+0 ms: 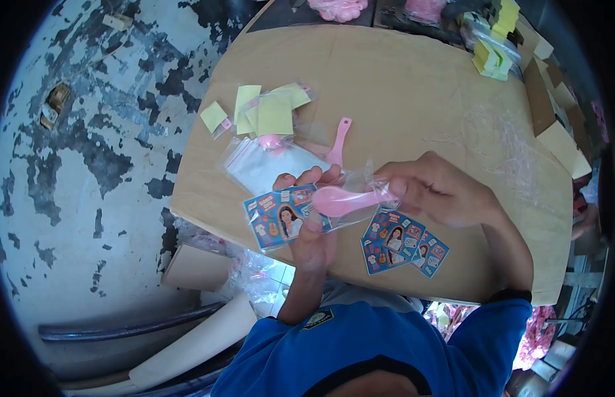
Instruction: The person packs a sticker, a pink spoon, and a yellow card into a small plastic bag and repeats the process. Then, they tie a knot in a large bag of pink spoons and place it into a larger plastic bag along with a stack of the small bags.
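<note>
My left hand (314, 238) grips a clear plastic bag with a blue illustrated card (274, 218) in it, thumb on the front and fingers behind. A pink spoon (340, 200) lies across the bag's right part, its bowl toward the card. My right hand (433, 188) pinches the spoon's handle end beside the bag's clear plastic edge. Below my hands, several similar blue cards (393, 241) overlap on the table. Just beyond my left hand are a stack of clear bags (251, 162) and another pink spoon (341, 140).
Packets with pale yellow cards (275, 114) lie in a group at the table's left side. Yellow bundles (492, 59) and open cardboard boxes (555, 112) stand at the far right. Pink items in bags (337, 8) sit beyond the far edge. A peeling wall (122, 132) borders the left.
</note>
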`<state>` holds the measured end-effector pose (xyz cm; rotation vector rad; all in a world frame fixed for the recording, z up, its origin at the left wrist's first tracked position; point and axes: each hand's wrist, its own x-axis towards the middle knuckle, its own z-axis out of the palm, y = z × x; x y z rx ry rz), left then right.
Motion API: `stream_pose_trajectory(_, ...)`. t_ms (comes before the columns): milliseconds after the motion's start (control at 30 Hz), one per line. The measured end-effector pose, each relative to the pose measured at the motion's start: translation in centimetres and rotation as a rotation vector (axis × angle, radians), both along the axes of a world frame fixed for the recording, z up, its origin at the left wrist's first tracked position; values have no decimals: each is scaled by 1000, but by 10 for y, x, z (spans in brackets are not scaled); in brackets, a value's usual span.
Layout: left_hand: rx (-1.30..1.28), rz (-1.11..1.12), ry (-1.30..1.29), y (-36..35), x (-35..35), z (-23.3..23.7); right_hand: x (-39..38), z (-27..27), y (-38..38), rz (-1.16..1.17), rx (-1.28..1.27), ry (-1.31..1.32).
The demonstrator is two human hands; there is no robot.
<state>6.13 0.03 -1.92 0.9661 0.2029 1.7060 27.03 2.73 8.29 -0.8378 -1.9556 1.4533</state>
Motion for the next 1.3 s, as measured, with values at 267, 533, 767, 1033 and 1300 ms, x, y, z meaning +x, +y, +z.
stream_pose_trajectory(267, -346, -271, -179, -14, 26, 1, 12, 30, -25, -340, 642, -15)
stream_pose_trajectory(533, 111, 182, 786, -7, 21, 29, 19, 47, -42, -534, 778, -418)
stream_pose_trajectory(767, -197, -241, 723, -25, 38, 16, 1, 32, -28, -489, 671, -143)
stream_pose_trajectory(1033, -306, -469, 694, -19, 17, 19, 12, 18, -10, -303, 410, -332)
stream_pose_trajectory(1300, -405, -206, 503, -19, 38, 39, 6, 8, -5, -523, 1104, -467)
